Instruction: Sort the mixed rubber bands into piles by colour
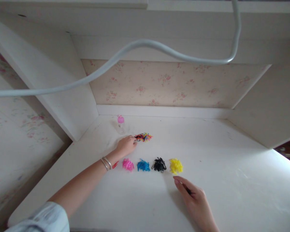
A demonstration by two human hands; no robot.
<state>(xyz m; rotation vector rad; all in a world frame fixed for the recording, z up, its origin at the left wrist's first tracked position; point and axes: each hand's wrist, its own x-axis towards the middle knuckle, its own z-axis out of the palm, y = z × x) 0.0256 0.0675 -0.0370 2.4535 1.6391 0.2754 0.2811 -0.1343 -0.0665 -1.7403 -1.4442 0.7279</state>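
My left hand (127, 145), with two silver bangles at its wrist, reaches to the left edge of a mixed-colour pile of small rubber bands (144, 137). Its fingertips are closed at the pile, and what they pinch is partly hidden. Nearer me lies a row of sorted bands: a pink pile (128, 164), a blue pile (143, 165), a black pile (159, 164) and a yellow pile (176, 166). A few red bands (115, 165) show beside my left wrist. Just below the yellow pile, my right hand (193, 199) is closed, thumb against forefinger, around something dark.
A small clear bottle with a pink cap (120, 124) stands behind my left hand. White side panels and a floral back wall (159, 83) enclose the white tabletop (219, 180). A white cable (145, 43) hangs across the upper view.
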